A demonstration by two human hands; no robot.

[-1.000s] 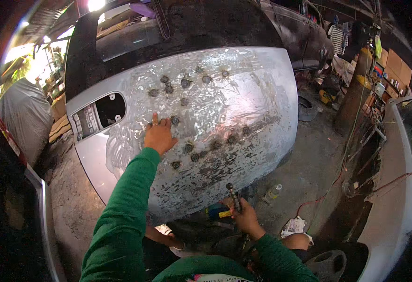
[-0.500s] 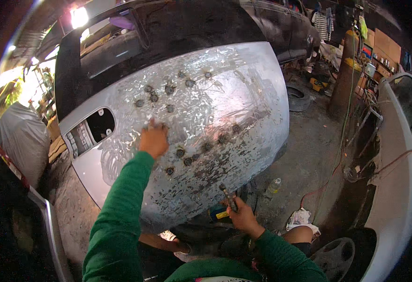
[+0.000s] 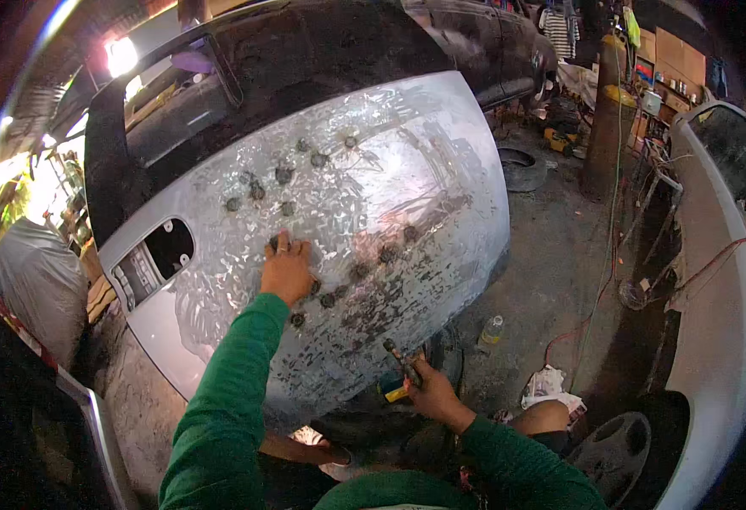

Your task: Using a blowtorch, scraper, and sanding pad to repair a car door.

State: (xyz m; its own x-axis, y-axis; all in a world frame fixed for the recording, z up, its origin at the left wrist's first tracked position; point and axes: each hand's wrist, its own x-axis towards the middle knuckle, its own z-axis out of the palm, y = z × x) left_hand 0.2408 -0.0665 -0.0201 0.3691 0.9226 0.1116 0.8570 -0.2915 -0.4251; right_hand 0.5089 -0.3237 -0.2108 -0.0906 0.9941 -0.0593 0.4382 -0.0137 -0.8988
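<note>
Well within door (image 3: 339,225) edges, left hand (image 3: 288,274); beyond, right hand (image 3: 435,391) grips metal-looking tool (image 3: 396,352).

Scuffed metal gleams in patches on a car door (image 3: 407,183) dotted with rough spots (image 3: 284,175); cloth sleeves (image 3: 230,387) and gritty floor (image 3: 551,246) look matt.

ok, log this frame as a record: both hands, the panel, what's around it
left: green-sleeved left hand, fingers spread on the large silver-grey metal car door panel
right: green-sleeved right hand, gripping a slim metal tool with a round dark tip
panel_surface: patchy, scuffed, with dark round spots
panel_opening: rounded dark cutout near its left edge
floor_right_of_panel: clear plastic bottle, black rubber tyre
background_right: tall brown metal cylinder
</note>
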